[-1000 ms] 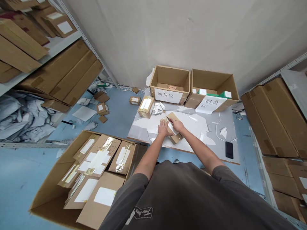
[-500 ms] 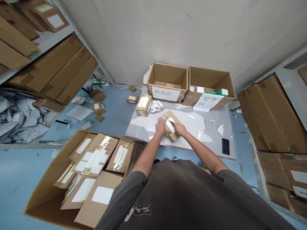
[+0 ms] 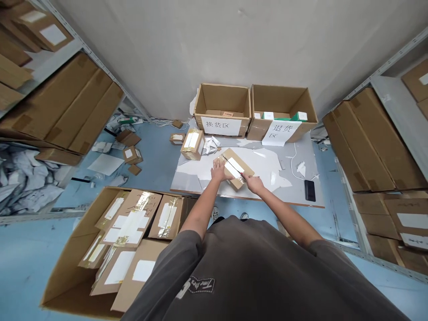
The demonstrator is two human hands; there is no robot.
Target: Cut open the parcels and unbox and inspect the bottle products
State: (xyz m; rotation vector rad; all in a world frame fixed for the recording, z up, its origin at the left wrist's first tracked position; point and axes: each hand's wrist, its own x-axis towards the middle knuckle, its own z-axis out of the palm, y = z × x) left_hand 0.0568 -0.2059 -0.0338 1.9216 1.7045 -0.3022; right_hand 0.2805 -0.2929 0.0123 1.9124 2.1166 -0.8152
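A taped cardboard box (image 3: 245, 165) with a white label (image 3: 233, 167) lies at a slant on the table in front of me. My left hand (image 3: 219, 171) rests on its left side, fingers spread, steadying it. In my right hand (image 3: 253, 182), closed at the box's near right edge, is a box cutter (image 3: 242, 174), mostly hidden; a bit of red shows. A thin dark slit runs across the tape and label up to it. Left of this box stands another taped box (image 3: 192, 145), beside crumpled white paper (image 3: 211, 145).
Two open cartons with handwritten signs, one left (image 3: 222, 111) and one right (image 3: 284, 113), line the table's back. A phone (image 3: 309, 191) lies at the table's right. A large carton (image 3: 72, 249) of parcels stands at lower left. Shelves with boxes (image 3: 384, 151) flank both sides.
My right hand has drawn the cutter toward me across the box, and the slit in the tape looks longer. My left hand remains on the box. The whole view has shifted slightly.
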